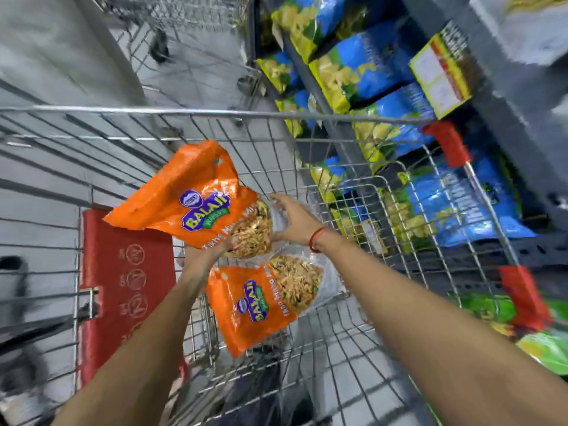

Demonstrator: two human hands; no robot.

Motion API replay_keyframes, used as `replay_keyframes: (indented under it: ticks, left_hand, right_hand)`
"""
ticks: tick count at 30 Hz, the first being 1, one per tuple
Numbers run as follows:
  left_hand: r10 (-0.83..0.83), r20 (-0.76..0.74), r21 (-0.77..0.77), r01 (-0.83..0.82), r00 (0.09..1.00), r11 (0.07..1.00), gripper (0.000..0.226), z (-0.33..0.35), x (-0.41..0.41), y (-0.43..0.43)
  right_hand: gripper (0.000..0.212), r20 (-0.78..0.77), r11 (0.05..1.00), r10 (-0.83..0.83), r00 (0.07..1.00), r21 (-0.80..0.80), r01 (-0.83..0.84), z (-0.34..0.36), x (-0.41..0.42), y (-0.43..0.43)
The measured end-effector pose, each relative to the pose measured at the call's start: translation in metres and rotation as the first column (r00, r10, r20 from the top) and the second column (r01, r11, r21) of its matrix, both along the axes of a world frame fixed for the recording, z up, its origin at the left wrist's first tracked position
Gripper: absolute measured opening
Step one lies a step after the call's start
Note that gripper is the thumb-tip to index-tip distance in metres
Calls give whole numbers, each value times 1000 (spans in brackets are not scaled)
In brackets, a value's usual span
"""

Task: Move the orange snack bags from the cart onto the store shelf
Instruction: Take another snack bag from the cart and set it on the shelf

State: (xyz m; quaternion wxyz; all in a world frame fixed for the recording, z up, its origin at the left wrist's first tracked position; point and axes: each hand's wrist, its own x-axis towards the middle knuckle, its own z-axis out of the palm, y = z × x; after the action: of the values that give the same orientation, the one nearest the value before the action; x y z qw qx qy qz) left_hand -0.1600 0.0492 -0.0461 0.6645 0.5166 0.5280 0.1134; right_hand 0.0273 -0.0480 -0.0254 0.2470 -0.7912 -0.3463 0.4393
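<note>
Pickup step: our left hand grips a bag over the cart, right hand flat against it; shelf next.

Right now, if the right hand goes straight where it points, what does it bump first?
Probably the upper orange bag, just beyond the right hand and its fingertips. Behind that comes the wire wall of the cart. Depth is unclear.

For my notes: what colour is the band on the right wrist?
The band is red; head view.

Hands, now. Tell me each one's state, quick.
Left hand: holds the upper orange bag by its near edge.
Right hand: open, fingers spread against that bag's clear end.
</note>
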Motion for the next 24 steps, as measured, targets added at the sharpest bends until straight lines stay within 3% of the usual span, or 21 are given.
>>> replay_keyframes:
  ticks: [2, 4, 7, 11, 13, 16, 18, 20, 22, 24]
  left_hand:
    - [-87, 37, 1, 87, 995, 996, 57, 26, 0, -2]
    - [-199, 53, -12, 200, 979, 980, 63, 52, 3, -10]
    - [-277, 115, 9, 277, 954, 961, 72, 93, 12, -25]
    - [-412, 228, 33, 416, 882, 909, 55, 168, 32, -64]
    - [-477, 293, 80, 476, 828, 876, 74, 206, 40, -87]
    - [-418, 432, 68, 433, 799, 899, 106, 239, 59, -113]
    - [-479, 464, 124, 480, 746, 868, 92, 267, 77, -142]
    - [-545, 476, 203, 517, 690, 832, 51, 291, 95, -178]
    - [-620, 463, 287, 556, 633, 781, 19, 308, 111, -215]
    - [-723, 421, 383, 615, 548, 689, 18, 325, 125, -257]
  right_hand:
    - [114, 53, 998, 60, 997, -8, -59, 24, 0, -10]
    - [122, 39, 998, 57, 998, 11, -58, 46, -3, -24]
    - [105, -104, 980, -151, 983, 111, 162, 91, -7, -62]
    - [64, -219, 885, -321, 921, 278, 374, 153, -14, -133]
    - [59, -275, 802, -403, 873, 354, 482, 174, -19, -167]
    - [51, -312, 683, -497, 810, 434, 587, 206, -25, -216]
    - [56, -311, 588, -578, 754, 481, 650, 229, -29, -256]
    - [65, -277, 512, -653, 705, 525, 680, 250, -36, -299]
    - [56, -235, 462, -706, 668, 561, 687, 264, -40, -341]
    - [53, -170, 423, -767, 619, 592, 686, 278, -43, -387]
